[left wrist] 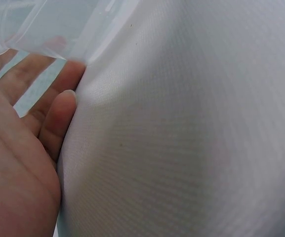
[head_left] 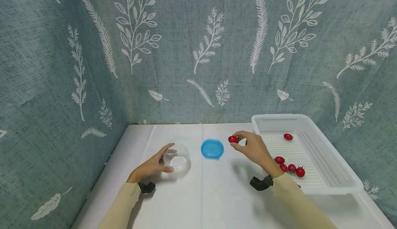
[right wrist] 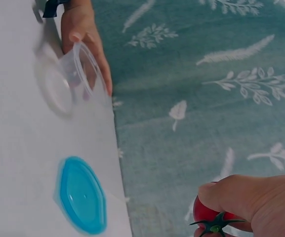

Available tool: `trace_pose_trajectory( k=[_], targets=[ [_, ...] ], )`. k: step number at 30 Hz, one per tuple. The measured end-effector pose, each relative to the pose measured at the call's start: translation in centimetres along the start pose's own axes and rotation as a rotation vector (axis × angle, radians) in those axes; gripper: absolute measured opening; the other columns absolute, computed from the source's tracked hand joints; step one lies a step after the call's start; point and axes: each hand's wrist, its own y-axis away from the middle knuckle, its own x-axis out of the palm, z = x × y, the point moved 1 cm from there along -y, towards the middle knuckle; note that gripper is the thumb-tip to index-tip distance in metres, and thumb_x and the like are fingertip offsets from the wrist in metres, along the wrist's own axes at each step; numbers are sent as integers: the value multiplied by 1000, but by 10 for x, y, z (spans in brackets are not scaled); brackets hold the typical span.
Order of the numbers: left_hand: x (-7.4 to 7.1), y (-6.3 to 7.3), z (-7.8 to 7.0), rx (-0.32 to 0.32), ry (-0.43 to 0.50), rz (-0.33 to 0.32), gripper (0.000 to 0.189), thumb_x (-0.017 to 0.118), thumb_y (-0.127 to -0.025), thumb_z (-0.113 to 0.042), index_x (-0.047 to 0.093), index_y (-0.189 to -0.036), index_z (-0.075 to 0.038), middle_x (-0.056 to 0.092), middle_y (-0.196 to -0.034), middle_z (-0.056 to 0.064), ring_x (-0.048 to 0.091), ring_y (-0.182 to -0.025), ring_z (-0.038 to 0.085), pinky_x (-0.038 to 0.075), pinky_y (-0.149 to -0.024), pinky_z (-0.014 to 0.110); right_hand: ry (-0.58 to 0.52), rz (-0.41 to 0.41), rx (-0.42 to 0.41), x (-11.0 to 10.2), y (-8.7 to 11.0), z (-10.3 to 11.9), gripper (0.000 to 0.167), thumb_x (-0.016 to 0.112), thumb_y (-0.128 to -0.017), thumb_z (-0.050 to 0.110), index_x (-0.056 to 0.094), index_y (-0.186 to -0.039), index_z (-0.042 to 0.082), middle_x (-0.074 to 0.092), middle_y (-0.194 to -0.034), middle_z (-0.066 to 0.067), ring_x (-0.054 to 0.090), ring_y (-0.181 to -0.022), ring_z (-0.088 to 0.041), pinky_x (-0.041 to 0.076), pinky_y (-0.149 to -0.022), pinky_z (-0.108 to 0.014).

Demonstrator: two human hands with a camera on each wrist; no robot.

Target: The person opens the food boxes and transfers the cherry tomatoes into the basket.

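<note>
Thumb and fingers of my left hand (head_left: 150,166) curve round the side of a clear round plastic cup (head_left: 177,161) over the left of the table. In the left wrist view the cup (left wrist: 48,29) shows at the top, with fingers behind it. My right hand (head_left: 253,148) pinches a red cherry tomato (head_left: 233,139) between thumb and fingertips above the table. The tomato's green calyx shows in the right wrist view. A blue lid (head_left: 212,149) lies flat between the two hands.
A white perforated plastic basket (head_left: 336,158) stands at the right, with several cherry tomatoes (head_left: 300,172) in it. Partly, the right forearm covers its near left corner. A white cloth covers the table (head_left: 204,201). Grey-green leaf-patterned fabric (head_left: 176,84) rises behind and at the sides.
</note>
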Motion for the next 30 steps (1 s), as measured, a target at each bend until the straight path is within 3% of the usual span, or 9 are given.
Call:
trace_pose_trajectory(
  k=[6,13,22,30],
  targets=[
    [0,0,-1,2,0,6,99,83,-88,-29,19,-165,-34,38,-160,3,44,-128,29,34,-102,47,29,-16,29,-21,11,-11,36,81,-91,28,74,-121,10,73,-99,-2,53,-70,-17,45,-58,-32],
    [0,0,-2,-6,14,4,99,83,-88,-29,20,-163,-42,39,-159,0,46,-127,28,34,-104,48,75,-43,92,-47,24,-23,39,82,-90,27,73,-122,9,75,-103,-7,56,-71,-19,47,-58,-32],
    [2,1,-3,-5,19,10,99,83,-88,-30,19,-164,-39,38,-160,1,42,-136,28,32,-108,51,78,-51,143,-69,50,-39,42,81,-90,31,72,-123,6,74,-102,-11,54,-60,-16,43,-46,-30],
    [1,2,-4,-19,5,-5,100,84,-88,-29,20,-164,-39,38,-160,1,46,-125,27,34,-103,47,138,-50,179,-86,73,-55,41,80,-91,35,73,-121,7,74,-103,-10,60,-75,-18,46,-58,-32]
  ],
)
